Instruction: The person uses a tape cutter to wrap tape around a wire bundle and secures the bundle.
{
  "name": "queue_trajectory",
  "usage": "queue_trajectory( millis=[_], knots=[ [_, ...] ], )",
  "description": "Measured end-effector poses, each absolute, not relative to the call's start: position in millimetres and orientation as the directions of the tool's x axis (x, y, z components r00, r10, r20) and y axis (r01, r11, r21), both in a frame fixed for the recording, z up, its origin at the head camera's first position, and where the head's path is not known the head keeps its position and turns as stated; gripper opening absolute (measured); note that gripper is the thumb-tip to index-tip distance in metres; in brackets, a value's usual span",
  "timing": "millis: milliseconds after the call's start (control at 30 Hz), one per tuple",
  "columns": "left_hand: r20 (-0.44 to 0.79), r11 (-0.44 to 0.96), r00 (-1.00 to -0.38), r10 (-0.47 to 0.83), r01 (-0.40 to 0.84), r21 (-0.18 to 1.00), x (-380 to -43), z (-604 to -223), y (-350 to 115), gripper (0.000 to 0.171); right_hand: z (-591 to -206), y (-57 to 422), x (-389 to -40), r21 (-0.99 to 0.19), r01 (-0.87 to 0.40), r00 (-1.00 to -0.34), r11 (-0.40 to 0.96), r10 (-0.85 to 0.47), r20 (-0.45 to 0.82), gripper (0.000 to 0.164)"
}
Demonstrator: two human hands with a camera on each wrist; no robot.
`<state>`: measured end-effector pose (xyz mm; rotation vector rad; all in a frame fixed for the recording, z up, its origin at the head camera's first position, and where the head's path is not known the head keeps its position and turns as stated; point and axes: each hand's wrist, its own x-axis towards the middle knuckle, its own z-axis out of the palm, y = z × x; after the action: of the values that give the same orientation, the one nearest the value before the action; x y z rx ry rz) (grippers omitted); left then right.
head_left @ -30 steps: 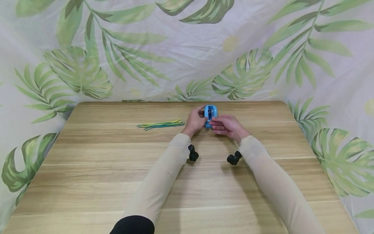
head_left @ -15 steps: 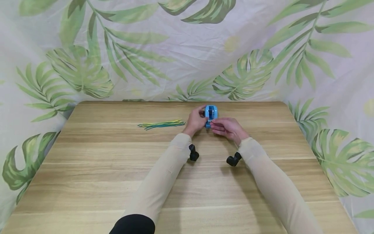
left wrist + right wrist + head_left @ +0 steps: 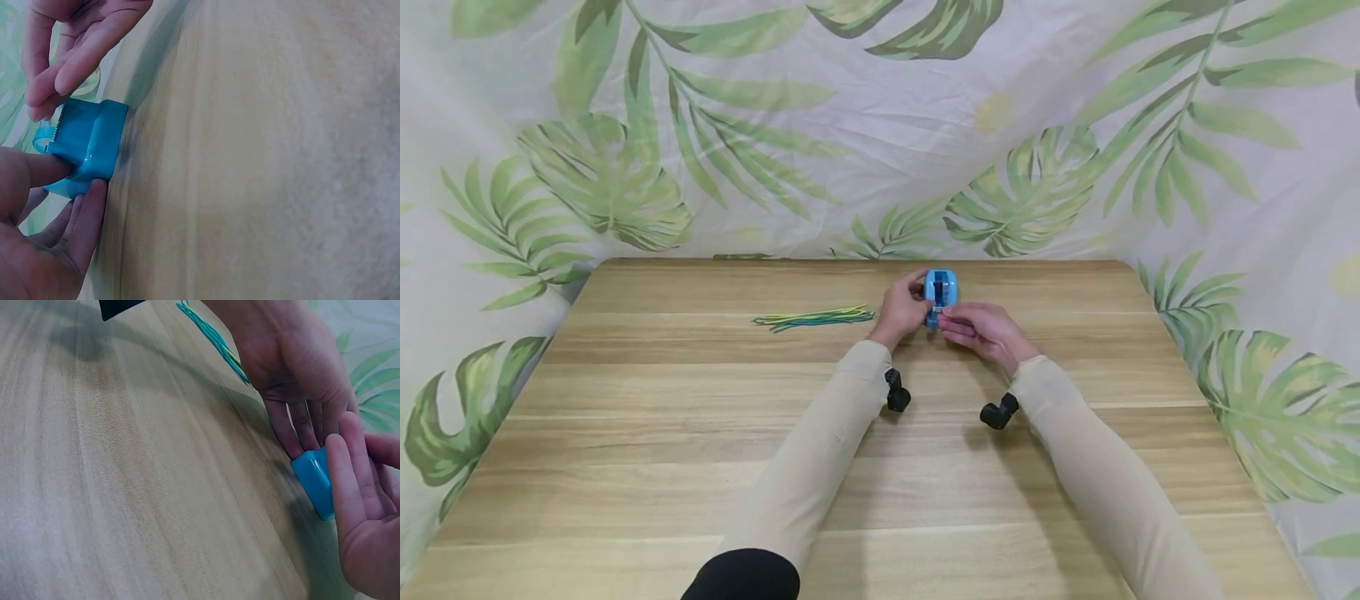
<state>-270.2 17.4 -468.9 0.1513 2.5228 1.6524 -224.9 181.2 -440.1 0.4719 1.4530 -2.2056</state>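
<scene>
A blue tape dispenser (image 3: pixel 941 289) with a serrated cutter stands near the table's back edge. My left hand (image 3: pixel 901 312) grips its left side; in the left wrist view the thumb lies on top of the dispenser (image 3: pixel 94 147) and the fingers are low along its side. My right hand (image 3: pixel 987 330) is at the dispenser's front end. Thumb and index finger pinch together right at the cutter, with a pale bit of tape (image 3: pixel 45 125) just under the fingertips. The right fingers partly hide the dispenser (image 3: pixel 312 478) in the right wrist view.
Several yellow and green wire-like strands (image 3: pixel 812 317) lie in a loose bundle left of the left hand. A leaf-print cloth (image 3: pixel 880 125) hangs right behind the wooden table (image 3: pixel 700 467). Black wrist cameras (image 3: pixel 897 392) jut inward from both sleeves.
My right hand has slid very slightly down and toward me along the dispenser's front, still pinching at the cutter. The left hand keeps its hold, and the strands lie unmoved.
</scene>
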Motion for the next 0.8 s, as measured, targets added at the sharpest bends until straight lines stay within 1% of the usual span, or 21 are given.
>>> queue_trajectory(
  millis=[133, 267, 600, 800],
  knots=[
    [-0.051, 0.393, -0.988, 0.146, 0.011, 0.920, -270.1, -470.2, 17.2, 0.059, -443.9, 181.3, -225.9, -0.739, 0.571, -0.817, -0.357, -0.163, -0.553, 0.011],
    [-0.057, 0.392, -0.989, 0.140, 0.003, 0.920, -269.3, -470.4, 17.1, 0.059, -445.4, 181.6, -225.5, -0.720, 0.587, -0.805, -0.369, -0.172, -0.568, 0.012],
    [-0.054, 0.398, -0.989, 0.137, 0.005, 0.917, -270.3, -469.1, 17.2, 0.058, -444.7, 180.9, -222.7, -0.721, 0.580, -0.811, -0.380, -0.179, -0.557, 0.009],
    [-0.057, 0.398, -0.988, 0.140, 0.004, 0.917, -270.3, -467.9, 18.2, 0.057, -445.7, 181.5, -222.5, -0.712, 0.586, -0.806, -0.387, -0.190, -0.560, 0.010]
  ],
)
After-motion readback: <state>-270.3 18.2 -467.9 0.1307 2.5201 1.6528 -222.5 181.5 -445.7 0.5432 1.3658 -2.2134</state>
